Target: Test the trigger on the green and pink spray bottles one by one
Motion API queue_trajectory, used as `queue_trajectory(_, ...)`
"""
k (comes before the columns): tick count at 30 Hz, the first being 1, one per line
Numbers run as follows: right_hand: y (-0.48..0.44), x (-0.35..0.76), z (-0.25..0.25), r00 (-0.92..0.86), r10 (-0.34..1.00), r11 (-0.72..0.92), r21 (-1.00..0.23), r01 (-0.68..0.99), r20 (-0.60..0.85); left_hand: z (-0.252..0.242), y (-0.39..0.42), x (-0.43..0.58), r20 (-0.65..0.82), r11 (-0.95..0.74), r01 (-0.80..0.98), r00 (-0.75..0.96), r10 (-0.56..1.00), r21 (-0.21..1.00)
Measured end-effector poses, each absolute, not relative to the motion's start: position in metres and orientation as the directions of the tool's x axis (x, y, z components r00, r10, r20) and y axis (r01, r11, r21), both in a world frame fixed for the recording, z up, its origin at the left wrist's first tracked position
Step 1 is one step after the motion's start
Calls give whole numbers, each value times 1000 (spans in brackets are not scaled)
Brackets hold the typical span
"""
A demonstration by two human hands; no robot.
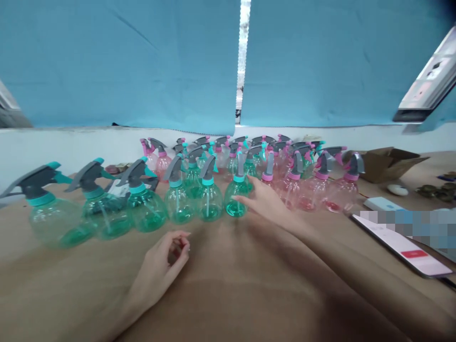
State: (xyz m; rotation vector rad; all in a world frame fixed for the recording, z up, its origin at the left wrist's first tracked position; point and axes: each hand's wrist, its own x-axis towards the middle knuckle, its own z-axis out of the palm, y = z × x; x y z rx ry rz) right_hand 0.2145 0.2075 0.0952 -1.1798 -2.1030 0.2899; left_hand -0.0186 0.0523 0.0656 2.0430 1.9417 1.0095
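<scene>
Several round spray bottles stand in rows on a brown table (228, 285). The green ones with teal and grey triggers fill the left and middle; the pink ones (317, 190) stand to the right. My right hand (265, 202) reaches forward, its fingertips touching the side of a green spray bottle (236, 194) in the front row, fingers spread around it but not closed. My left hand (164, 266) rests on the table in front of the green row, fingers loosely curled, holding nothing.
A phone (402, 244) with a lit screen lies at the right. Behind it sit a white box (383, 204), a small white object (397, 190) and an open cardboard box (384, 164). Blue curtains (121, 61) hang behind a white sill.
</scene>
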Motion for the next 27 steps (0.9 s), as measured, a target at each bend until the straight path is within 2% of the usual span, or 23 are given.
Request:
queue_trajectory(5, 215, 195, 95, -305, 866, 490, -551, 675, 396, 67, 55, -9, 412, -216, 842, -8, 911, 494)
queue_trajectory(11, 210, 188, 98, -261, 900, 418, -516, 748, 350, 72, 69, 10, 438, -264, 838, 33, 899, 479)
queue_trajectory(17, 200, 198, 99, -295, 896, 433, -509, 744, 332, 90, 85, 40, 381, -195, 775, -64, 922, 601)
queue_trajectory(21, 173, 211, 103, -348, 873, 477, -459, 749, 341, 103, 99, 58, 427, -207, 724, -132, 895, 658)
queue_trajectory(24, 150, 221, 106, -381, 857, 505, -411, 759, 348, 111, 108, 71, 455, -266, 679, -113, 883, 684)
queue_trajectory(27, 133, 231, 104, -418, 821, 554, -368, 747, 389, 119, 113, 87, 397, -286, 602, -57, 916, 746)
